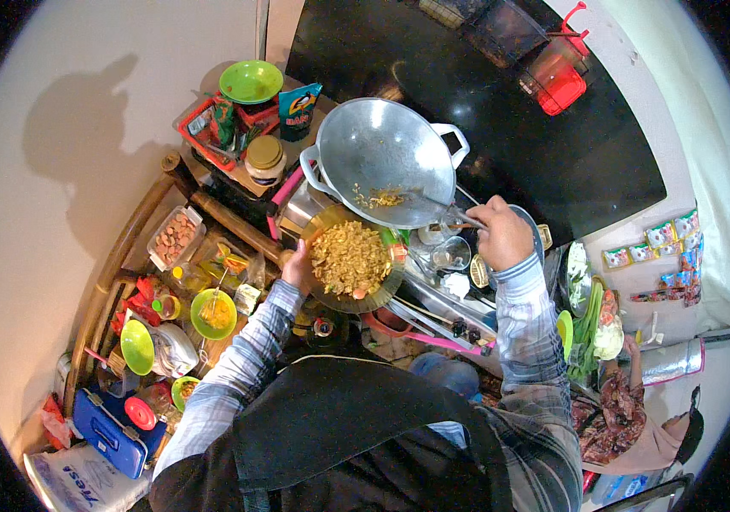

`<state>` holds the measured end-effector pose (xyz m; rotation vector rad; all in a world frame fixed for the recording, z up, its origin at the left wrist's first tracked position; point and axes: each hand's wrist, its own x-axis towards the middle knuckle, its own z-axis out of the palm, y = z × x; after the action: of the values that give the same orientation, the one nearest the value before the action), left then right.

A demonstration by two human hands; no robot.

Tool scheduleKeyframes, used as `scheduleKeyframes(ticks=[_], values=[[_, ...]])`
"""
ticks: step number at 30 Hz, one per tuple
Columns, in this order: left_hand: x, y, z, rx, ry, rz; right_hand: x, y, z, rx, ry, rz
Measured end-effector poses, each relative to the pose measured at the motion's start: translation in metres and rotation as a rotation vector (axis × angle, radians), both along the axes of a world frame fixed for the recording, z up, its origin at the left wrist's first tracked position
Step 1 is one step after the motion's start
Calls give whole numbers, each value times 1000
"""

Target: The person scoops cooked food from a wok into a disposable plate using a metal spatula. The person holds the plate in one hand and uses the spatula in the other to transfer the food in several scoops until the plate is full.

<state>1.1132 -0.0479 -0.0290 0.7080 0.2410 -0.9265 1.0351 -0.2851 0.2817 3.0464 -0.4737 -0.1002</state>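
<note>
My left hand [296, 269] grips the left rim of an amber glass plate [374, 302]. A mound of fried rice [347, 259] covers most of the plate. Just beyond it stands a large aluminium wok [381, 150], tilted towards me, its two handles at the left and right. Small scraps of fried rice [381, 198] lie at the wok's near side. Closed around the handle of a metal spatula [432, 203] is my right hand [504, 233], at the wok's right edge. The spatula's blade reaches in beside the scraps.
Below the wok, a gas stove [445, 313] holds a clear glass [451, 253] and crumpled white tissue [456, 285]. Bamboo rails [231, 214] border the left shelf, with a green bowl of yellow mixture [213, 315]. At right, another person's sleeve [621, 397] is near leafy vegetables [585, 333].
</note>
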Motion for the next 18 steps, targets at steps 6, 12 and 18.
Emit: scheduleKeyframes(ticks=[6, 12, 18], values=[[-3, -3, 37, -60, -14, -26, 41, -29, -81, -153, -98, -82], [-1, 7, -79, 97, -348, 25, 23, 8, -53, -118, 19, 55], [-6, 2, 3, -183, 49, -19, 35, -18, -60, 114, -231, -97]])
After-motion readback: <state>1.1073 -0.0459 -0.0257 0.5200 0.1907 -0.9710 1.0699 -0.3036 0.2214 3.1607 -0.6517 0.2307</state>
